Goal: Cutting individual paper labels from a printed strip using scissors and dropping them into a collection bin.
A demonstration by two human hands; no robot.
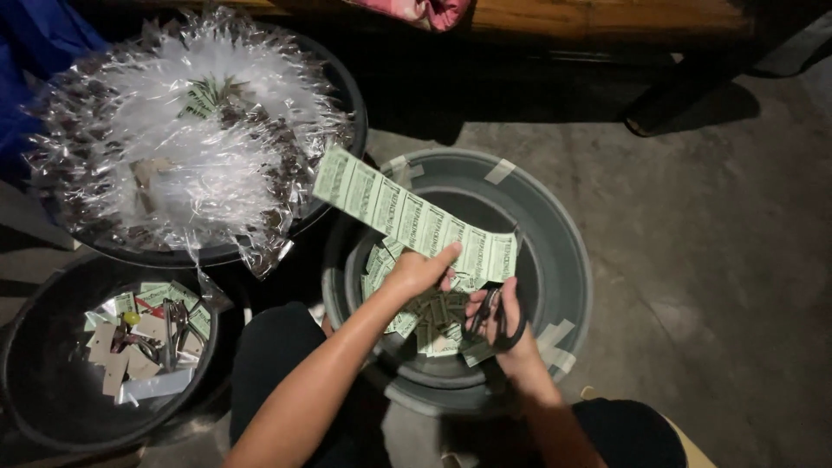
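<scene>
The left hand (420, 270) pinches a long strip (414, 217) of pale green printed labels near its lower end, thumb on top and fingers beneath, so the strip stretches taut and rises up and to the left, over the rim of the grey tub (568, 260). Held this way, the free end of the strip sits right over the tub's mouth, so anything cut from it would drop inside. The right hand (501, 322) is closed around black scissors (494, 319), fingers through the loops, just below and beside the strip's end; the blades are hidden behind the hand and strip, so I cannot tell whether they are apart. A heap of cut labels (429, 321) lies in the bottom of the tub, directly under both hands.

The tub's rim carries a few patches of tape (500, 171). To the upper left a black basin (347, 95) is piled high with crinkled clear wrappers (182, 139), with some green labels poking through. To the lower left a second black basin (52, 381) holds loose labels, card scraps and another pair of scissors (176, 329), within reach of the left arm.

Everything stands on a bare concrete floor (693, 260), mottled and dimly lit. The person sits low with knees either side of the tub. A wooden bench edge (607, 16) runs along the top, with a pink cloth (425, 10) on it and blue fabric (35, 43) at the far left.
</scene>
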